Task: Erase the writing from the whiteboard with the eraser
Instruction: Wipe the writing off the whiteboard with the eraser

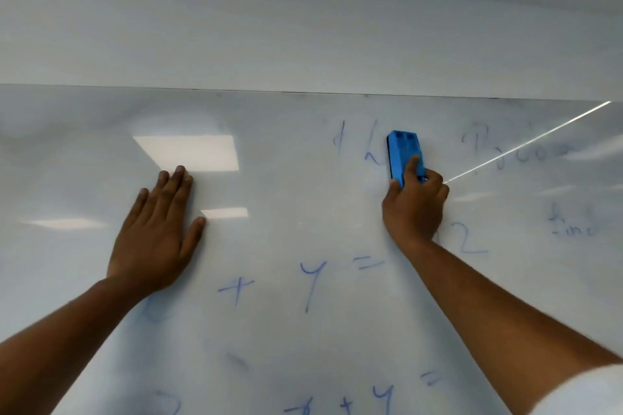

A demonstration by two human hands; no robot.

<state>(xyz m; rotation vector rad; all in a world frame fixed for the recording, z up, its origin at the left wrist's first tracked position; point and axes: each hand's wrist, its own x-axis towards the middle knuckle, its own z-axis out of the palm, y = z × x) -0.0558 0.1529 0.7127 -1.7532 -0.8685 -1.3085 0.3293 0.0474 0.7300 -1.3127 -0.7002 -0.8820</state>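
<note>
A glossy whiteboard [286, 178] fills the lower two thirds of the head view. My right hand [416, 205] grips a blue eraser [403, 152] and presses it flat against the board near its top edge. Faint blue letters [354, 145] sit just left of the eraser, and more faded writing [512, 152] lies to its right. Below, blue marks read "+ y =" [303, 280] and a "2" [467, 239]. Another line of blue writing [371, 397] runs along the bottom. My left hand [158, 232] rests palm-flat on the board, fingers spread, holding nothing.
The top edge of the board [236, 90] runs across the view with plain white wall [303, 27] above it. Ceiling-light reflections [192, 152] glare on the board beside my left hand. Small faded writing [573, 222] sits at the far right.
</note>
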